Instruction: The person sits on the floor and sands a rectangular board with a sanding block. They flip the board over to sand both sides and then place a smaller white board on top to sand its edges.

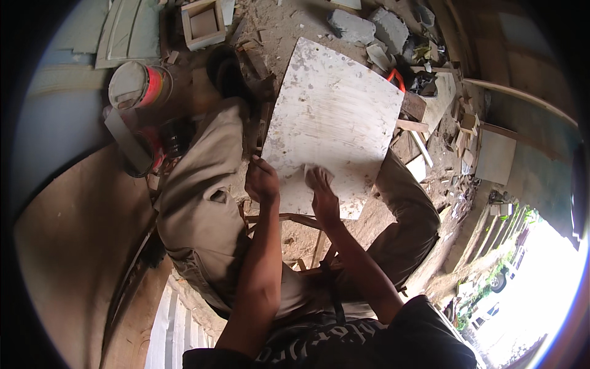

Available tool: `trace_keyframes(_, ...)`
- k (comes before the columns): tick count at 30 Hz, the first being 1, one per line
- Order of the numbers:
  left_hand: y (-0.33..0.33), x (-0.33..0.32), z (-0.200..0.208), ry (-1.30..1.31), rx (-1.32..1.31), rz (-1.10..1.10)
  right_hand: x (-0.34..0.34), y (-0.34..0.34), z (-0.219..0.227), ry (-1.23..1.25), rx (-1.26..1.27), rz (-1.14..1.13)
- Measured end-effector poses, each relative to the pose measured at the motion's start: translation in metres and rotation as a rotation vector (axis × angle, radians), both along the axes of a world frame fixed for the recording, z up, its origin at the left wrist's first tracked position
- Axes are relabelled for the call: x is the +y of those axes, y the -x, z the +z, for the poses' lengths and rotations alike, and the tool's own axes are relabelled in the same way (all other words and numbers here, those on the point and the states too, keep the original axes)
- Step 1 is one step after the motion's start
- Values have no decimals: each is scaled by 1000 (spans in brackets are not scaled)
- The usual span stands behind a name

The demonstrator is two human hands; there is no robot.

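A flat board (335, 117), white and blotched with grey-brown patches, lies tilted between my knees. My left hand (262, 179) is closed on its near left edge, the thumb lying along the side. Pressed to the near part of the white face, my right hand (322, 187) has its fingers over a small greyish folded piece (310, 174), which looks like sandpaper. Most of that piece is hidden under the fingers. Faint streaks run across the board's middle.
At the left stand paint buckets (132, 86) with red labels. A small wooden frame (203, 24) lies at the far left. Grey concrete chunks (353, 27) sit beyond the board, with wood scraps (467, 132) along the right. A large curved brown panel (74, 227) stands at my left.
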State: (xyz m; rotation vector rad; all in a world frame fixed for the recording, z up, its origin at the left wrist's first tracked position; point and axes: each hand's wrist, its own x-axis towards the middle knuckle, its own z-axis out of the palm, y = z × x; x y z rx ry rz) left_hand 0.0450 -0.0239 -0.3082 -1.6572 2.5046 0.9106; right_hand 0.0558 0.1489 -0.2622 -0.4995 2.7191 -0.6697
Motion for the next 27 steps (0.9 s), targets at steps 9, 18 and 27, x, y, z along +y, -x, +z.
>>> trace_keyframes(9,-3,2,-1,39,-56,-78,-92,275,-29,31,337,150)
trace_keyframes(18,-8,-1,-24,94,-25,-52,18,74,-14,-19,86,235)
trace_keyframes(27,-3,4,-12,156,-22,-28,34,52,-13,79,175,100)
